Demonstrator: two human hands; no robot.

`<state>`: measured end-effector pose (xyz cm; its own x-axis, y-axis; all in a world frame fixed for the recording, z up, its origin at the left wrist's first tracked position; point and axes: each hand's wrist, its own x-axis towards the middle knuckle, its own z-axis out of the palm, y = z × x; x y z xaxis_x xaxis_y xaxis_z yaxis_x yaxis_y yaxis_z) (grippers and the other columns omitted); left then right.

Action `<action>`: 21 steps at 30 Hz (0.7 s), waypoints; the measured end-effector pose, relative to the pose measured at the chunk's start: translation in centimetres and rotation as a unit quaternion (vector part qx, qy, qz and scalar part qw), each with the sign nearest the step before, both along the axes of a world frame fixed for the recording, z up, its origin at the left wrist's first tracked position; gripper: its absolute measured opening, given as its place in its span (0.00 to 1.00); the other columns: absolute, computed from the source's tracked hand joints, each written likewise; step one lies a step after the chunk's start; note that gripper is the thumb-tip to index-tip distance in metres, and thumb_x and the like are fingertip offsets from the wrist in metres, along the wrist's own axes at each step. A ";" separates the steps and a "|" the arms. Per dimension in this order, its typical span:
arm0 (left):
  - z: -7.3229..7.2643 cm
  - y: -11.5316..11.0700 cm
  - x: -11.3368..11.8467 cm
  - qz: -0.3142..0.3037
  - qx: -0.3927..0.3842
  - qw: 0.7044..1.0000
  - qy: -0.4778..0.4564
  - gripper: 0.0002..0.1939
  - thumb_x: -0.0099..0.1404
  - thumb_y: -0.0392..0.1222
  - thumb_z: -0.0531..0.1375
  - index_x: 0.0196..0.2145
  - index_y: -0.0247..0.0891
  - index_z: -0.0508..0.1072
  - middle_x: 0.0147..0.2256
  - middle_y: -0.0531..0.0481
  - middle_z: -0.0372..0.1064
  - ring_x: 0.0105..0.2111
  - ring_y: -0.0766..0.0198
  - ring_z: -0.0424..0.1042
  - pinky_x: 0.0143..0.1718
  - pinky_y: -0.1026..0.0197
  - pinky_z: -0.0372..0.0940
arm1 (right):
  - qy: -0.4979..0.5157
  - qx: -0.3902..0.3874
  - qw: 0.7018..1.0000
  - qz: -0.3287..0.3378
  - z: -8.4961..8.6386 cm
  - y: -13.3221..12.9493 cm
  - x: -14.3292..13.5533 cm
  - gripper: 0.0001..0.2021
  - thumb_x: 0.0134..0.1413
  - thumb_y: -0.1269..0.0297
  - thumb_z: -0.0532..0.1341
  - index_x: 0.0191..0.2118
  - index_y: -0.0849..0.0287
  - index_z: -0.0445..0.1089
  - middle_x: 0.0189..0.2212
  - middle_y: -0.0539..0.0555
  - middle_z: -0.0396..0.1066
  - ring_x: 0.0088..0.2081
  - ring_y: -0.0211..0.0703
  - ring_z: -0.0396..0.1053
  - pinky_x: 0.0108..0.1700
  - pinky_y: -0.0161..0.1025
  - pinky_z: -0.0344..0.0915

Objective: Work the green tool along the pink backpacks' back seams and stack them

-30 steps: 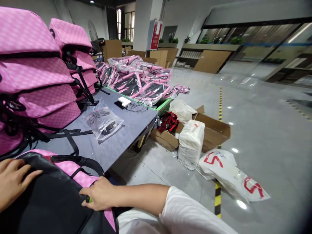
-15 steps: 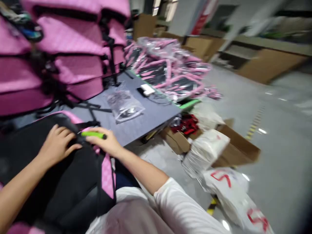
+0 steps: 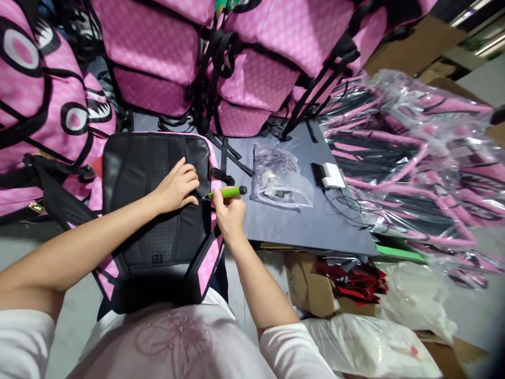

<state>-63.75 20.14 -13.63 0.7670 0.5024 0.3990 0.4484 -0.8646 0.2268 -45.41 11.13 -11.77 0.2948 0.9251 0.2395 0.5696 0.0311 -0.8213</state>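
Note:
A black-backed backpack point(image 3: 130, 173) with pink edging lies back panel up in front of me, its lower end close to my body. My left hand point(image 3: 178, 185) rests flat on the padded panel, fingers stretched out and holding nothing. Closed at the panel's right edge, my right hand point(image 3: 231, 215) grips a bright green pen-shaped tool point(image 3: 231, 192) with a black end. The tool's thin dark tip points left, towards the backpack edge near my left thumb. Its exact kind I cannot make out.
Pink checked bags point(image 3: 252, 79) stand along the back of the grey table point(image 3: 272, 226). A clear plastic bag of small parts point(image 3: 280, 179) and a white adapter point(image 3: 333, 175) with a cable lie to the right. Plastic-wrapped pink bags point(image 3: 394, 158) are piled beyond. Cardboard boxes point(image 3: 305, 281) stand below.
My view has swung left and down, so the backpack and hands now sit further right in the picture. My right hand still grips the green tool; my left hand stays on the panel.

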 end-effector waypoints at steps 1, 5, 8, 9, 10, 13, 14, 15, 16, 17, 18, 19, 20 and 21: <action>0.2 0.0 0.1 0.000 -0.006 1.000 0.006 0.18 0.62 0.56 0.65 0.37 0.36 0.75 0.41 0.43 0.71 0.53 0.48 0.64 0.65 0.28 0.52 | -0.014 -0.001 1.000 0.001 -0.3 0.2 -0.1 0.19 0.62 0.48 0.57 0.31 0.59 0.71 0.25 0.53 0.74 0.27 0.42 0.72 0.33 0.37 0.66; 0.7 -0.2 0.3 0.008 -0.025 1.000 0.011 0.15 0.59 0.47 0.69 0.38 0.35 0.76 0.42 0.41 0.71 0.55 0.45 0.63 0.63 0.27 0.53 | -0.099 -0.003 0.995 0.008 -1.3 0.5 -0.3 0.20 0.63 0.48 0.55 0.32 0.60 0.72 0.27 0.57 0.75 0.29 0.44 0.73 0.36 0.39 0.67; 0.5 -0.6 0.1 0.011 -0.016 1.000 0.003 0.12 0.60 0.46 0.67 0.38 0.36 0.77 0.42 0.42 0.71 0.55 0.45 0.63 0.63 0.26 0.54 | -0.144 -0.007 0.989 0.018 -1.4 0.4 -0.2 0.20 0.63 0.48 0.56 0.31 0.60 0.72 0.27 0.57 0.76 0.29 0.45 0.74 0.36 0.40 0.68; 0.3 -0.7 0.0 0.009 -0.012 1.000 0.000 0.12 0.61 0.47 0.66 0.38 0.36 0.76 0.42 0.42 0.72 0.55 0.46 0.63 0.63 0.27 0.54 | -0.142 -0.007 0.990 0.020 -1.4 0.4 -0.2 0.19 0.64 0.49 0.56 0.32 0.60 0.72 0.27 0.57 0.76 0.29 0.45 0.74 0.36 0.40 0.68; 0.0 -0.7 -0.1 0.006 -0.010 1.000 -0.004 0.11 0.62 0.47 0.65 0.37 0.36 0.76 0.42 0.43 0.72 0.54 0.47 0.64 0.64 0.27 0.53 | -0.136 -0.005 0.990 0.023 -1.4 0.3 -0.2 0.19 0.64 0.49 0.55 0.33 0.60 0.72 0.27 0.57 0.76 0.29 0.44 0.74 0.36 0.39 0.68; -0.6 -0.8 -0.4 0.002 -0.008 1.000 -0.020 0.11 0.65 0.48 0.64 0.36 0.37 0.75 0.42 0.43 0.73 0.54 0.49 0.64 0.65 0.27 0.51 | -0.138 -0.001 0.990 0.035 -1.3 0.2 -0.3 0.19 0.65 0.50 0.55 0.34 0.59 0.72 0.28 0.56 0.76 0.29 0.44 0.74 0.36 0.39 0.68; -0.7 -0.8 -0.4 0.002 -0.005 1.000 -0.024 0.11 0.65 0.48 0.63 0.36 0.36 0.75 0.42 0.43 0.73 0.54 0.49 0.64 0.65 0.28 0.51 | -0.147 -0.003 0.988 0.036 -1.3 0.2 -0.3 0.19 0.65 0.49 0.55 0.33 0.59 0.71 0.28 0.56 0.76 0.29 0.44 0.73 0.36 0.39 0.68; -0.8 -0.8 -0.5 0.002 0.000 1.000 -0.026 0.11 0.65 0.48 0.63 0.36 0.36 0.75 0.42 0.43 0.73 0.54 0.49 0.65 0.66 0.28 0.51 | -0.156 -0.004 0.987 0.035 -1.3 0.2 -0.4 0.19 0.65 0.49 0.55 0.33 0.59 0.71 0.27 0.56 0.75 0.28 0.44 0.73 0.36 0.39 0.68; -0.9 -0.8 -0.5 0.002 0.005 1.000 -0.028 0.12 0.65 0.48 0.64 0.36 0.36 0.75 0.42 0.43 0.73 0.54 0.49 0.65 0.66 0.28 0.51 | -0.161 -0.003 0.986 0.032 -1.3 0.2 -0.4 0.19 0.65 0.49 0.55 0.33 0.59 0.71 0.27 0.56 0.75 0.28 0.44 0.73 0.35 0.39 0.68; -1.0 -0.8 -0.5 0.002 0.009 1.000 -0.028 0.12 0.65 0.48 0.64 0.36 0.35 0.75 0.42 0.43 0.73 0.54 0.49 0.65 0.66 0.29 0.51 | -0.161 -0.001 0.986 0.031 -1.3 0.2 -0.5 0.19 0.65 0.49 0.55 0.33 0.60 0.72 0.27 0.56 0.75 0.28 0.44 0.73 0.36 0.40 0.68; -1.1 -0.8 -0.5 0.001 0.012 0.999 -0.029 0.12 0.65 0.48 0.64 0.36 0.35 0.75 0.42 0.43 0.73 0.54 0.49 0.65 0.66 0.29 0.51 | -0.160 0.003 0.987 0.032 -1.4 0.2 -0.5 0.19 0.65 0.50 0.55 0.34 0.60 0.72 0.28 0.57 0.76 0.28 0.44 0.73 0.36 0.40 0.68; -1.1 -0.8 -0.5 0.002 0.013 0.999 -0.031 0.12 0.65 0.48 0.64 0.36 0.35 0.75 0.42 0.43 0.73 0.54 0.49 0.65 0.66 0.30 0.51 | -0.158 0.005 0.987 0.035 -1.4 0.2 -0.6 0.19 0.65 0.50 0.55 0.35 0.61 0.72 0.29 0.58 0.76 0.29 0.45 0.73 0.36 0.40 0.68; -1.2 -0.8 -0.5 0.003 0.012 0.999 -0.032 0.12 0.65 0.48 0.64 0.36 0.35 0.75 0.42 0.43 0.73 0.54 0.50 0.65 0.67 0.30 0.51 | -0.159 0.004 0.987 0.037 -1.4 0.3 -0.6 0.19 0.66 0.50 0.55 0.35 0.61 0.72 0.30 0.58 0.76 0.30 0.45 0.73 0.36 0.40 0.68; -1.2 -0.8 -0.5 0.003 0.012 0.999 -0.034 0.12 0.65 0.48 0.64 0.36 0.36 0.75 0.42 0.43 0.73 0.54 0.50 0.65 0.67 0.30 0.50 | -0.161 0.000 0.986 0.036 -1.4 0.3 -0.6 0.20 0.66 0.49 0.54 0.36 0.61 0.73 0.30 0.58 0.77 0.30 0.45 0.74 0.36 0.40 0.68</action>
<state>-64.30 19.33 -14.82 0.7350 0.4971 0.4612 0.4382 -0.8672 0.2363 -46.04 11.42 -13.18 0.1373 0.9411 0.3090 0.7969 0.0804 -0.5988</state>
